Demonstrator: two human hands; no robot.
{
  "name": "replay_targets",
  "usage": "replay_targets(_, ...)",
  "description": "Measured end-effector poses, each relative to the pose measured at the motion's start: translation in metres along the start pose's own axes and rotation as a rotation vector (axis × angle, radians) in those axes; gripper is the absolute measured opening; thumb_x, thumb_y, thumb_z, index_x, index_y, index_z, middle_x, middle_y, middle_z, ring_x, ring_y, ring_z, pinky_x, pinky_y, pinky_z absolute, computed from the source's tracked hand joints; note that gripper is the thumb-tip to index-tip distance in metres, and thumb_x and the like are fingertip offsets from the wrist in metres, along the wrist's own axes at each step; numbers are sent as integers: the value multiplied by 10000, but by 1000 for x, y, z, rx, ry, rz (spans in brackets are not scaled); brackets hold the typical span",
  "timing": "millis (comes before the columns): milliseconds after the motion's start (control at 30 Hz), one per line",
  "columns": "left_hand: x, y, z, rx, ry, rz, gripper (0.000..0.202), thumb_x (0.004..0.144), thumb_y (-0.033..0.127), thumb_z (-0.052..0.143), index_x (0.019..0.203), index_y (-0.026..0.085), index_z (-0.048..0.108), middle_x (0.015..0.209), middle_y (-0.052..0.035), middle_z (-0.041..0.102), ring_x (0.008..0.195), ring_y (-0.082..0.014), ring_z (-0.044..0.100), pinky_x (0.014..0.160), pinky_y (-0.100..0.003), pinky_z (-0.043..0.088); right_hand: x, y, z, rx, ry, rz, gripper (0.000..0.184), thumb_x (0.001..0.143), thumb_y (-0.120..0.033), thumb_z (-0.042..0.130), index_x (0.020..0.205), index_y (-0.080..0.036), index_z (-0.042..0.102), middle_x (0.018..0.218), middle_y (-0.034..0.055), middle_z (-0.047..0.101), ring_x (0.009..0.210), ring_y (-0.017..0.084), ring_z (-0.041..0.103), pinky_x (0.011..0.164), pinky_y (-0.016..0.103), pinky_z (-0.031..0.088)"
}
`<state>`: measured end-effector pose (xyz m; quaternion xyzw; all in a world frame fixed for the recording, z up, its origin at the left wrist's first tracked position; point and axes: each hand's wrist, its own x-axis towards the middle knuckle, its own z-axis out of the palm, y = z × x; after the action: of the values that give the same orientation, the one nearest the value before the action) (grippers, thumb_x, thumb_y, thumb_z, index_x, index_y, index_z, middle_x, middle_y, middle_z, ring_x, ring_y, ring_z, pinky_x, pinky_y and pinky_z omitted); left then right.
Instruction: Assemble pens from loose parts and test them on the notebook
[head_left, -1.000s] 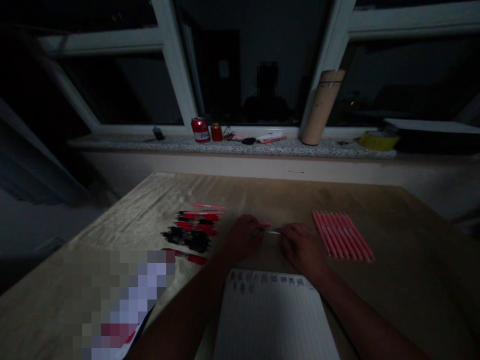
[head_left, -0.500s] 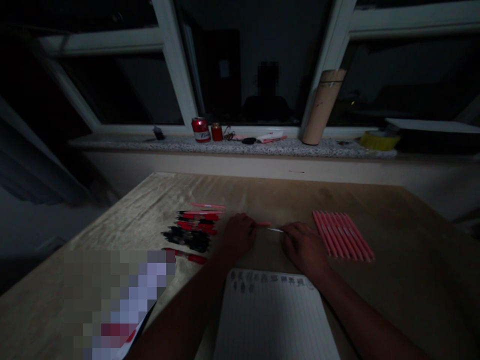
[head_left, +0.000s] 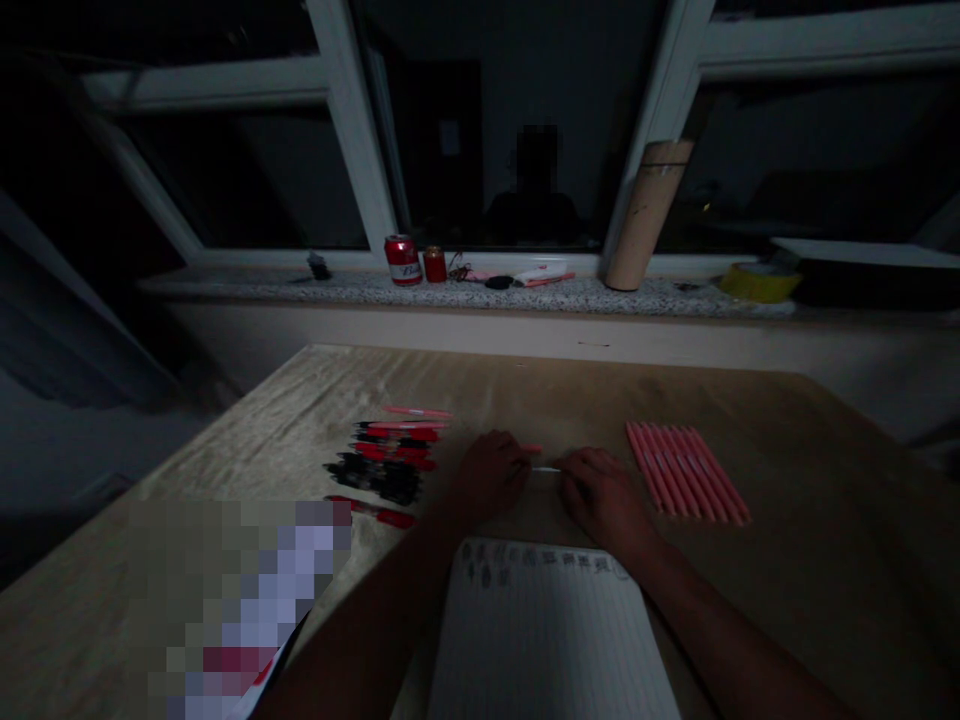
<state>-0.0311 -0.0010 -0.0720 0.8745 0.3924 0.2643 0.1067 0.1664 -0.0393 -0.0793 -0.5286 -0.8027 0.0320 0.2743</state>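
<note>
My left hand [head_left: 489, 476] is closed on a pink pen barrel [head_left: 531, 449] just above a lined notebook [head_left: 551, 635]. Close to its right, my right hand [head_left: 600, 497] pinches a thin white refill [head_left: 547, 469] whose tip points at the barrel. A heap of red and black pens [head_left: 386, 460] lies left of my left hand. To the right of my right hand lies a neat row of several pink pens [head_left: 686, 472]. Everything rests on a wooden table [head_left: 540, 400] in dim light.
A stone windowsill [head_left: 465, 292] behind the table carries a red can [head_left: 402, 260], a small red jar [head_left: 434, 264], a cardboard tube [head_left: 645, 214] and a yellow tape roll [head_left: 757, 281]. A blurred patch covers the table's near left part.
Both hands drew slightly apart half a second ago and have come back together, the refill tip now nearer the pink barrel. The pens on the table have not moved.
</note>
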Motion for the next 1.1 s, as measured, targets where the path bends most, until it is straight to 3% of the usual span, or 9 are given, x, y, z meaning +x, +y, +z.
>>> replay_targets(267,0,-3,2,-5,-26,27,321,866,264,472,1174,237,561,953,-48,562,946,-170,500,874,-324,391,0,-1,-1,-7,-4,-4,251,817,-165,477,992,-214,651,911,63,625,900,208,540,799,344,391)
replay_targets(467,-2,-12,-6,131,-19,-30,204,854,262,469,934,181,638,893,-59,552,886,-182,499,825,-334,403,1,5,-3,-89,61,107,240,815,-180,476,980,-208,648,910,66,640,880,209,560,787,340,400)
replay_targets(767,-3,-18,-6,270,-49,-67,176,831,276,499,875,170,633,881,-70,562,867,-199,509,801,-344,404,2,4,-4,-131,147,177,248,845,-213,445,1029,-170,605,947,90,650,882,230,568,792,361,407)
replay_targets(1100,-2,-17,-6,231,-19,-104,149,827,250,496,871,177,619,874,-60,575,862,-198,517,802,-341,399,2,-7,-1,17,68,-2,222,859,-246,482,1044,-202,595,958,58,649,904,207,549,808,347,370)
